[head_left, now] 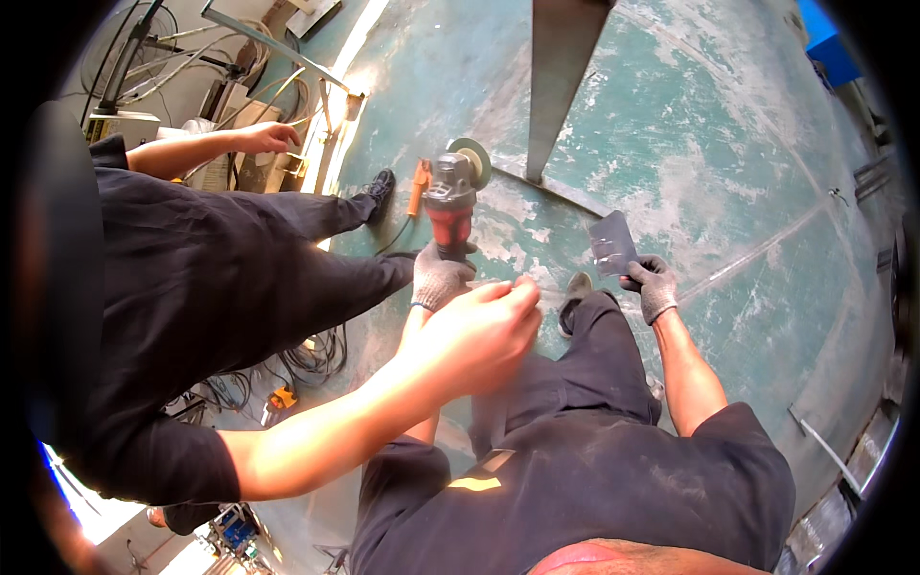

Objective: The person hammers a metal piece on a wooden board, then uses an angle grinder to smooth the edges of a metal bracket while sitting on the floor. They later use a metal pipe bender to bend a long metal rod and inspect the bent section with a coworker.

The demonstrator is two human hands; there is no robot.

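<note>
My left hand [440,282], in a grey work glove, is closed around the body of a red and black angle grinder [449,198]. The grinder stands up from my fist, with its disc [471,159] at the top and an orange side handle [418,187] to its left. My right hand [654,286], also gloved, grips a small dark flat metal plate [611,241] by its lower edge. The plate is tilted, with several light marks on it. A co-worker's bare hand [506,316] crosses over my left forearm, fingers bent and slightly blurred; whether it holds anything, I cannot tell.
The co-worker stands close on my left, their other hand [268,138] stretched out. Ahead, a metal beam [559,86] rises from the worn green floor [709,172]. Coiled cables [321,355] lie at the lower left. A blue object [830,43] is at the far right.
</note>
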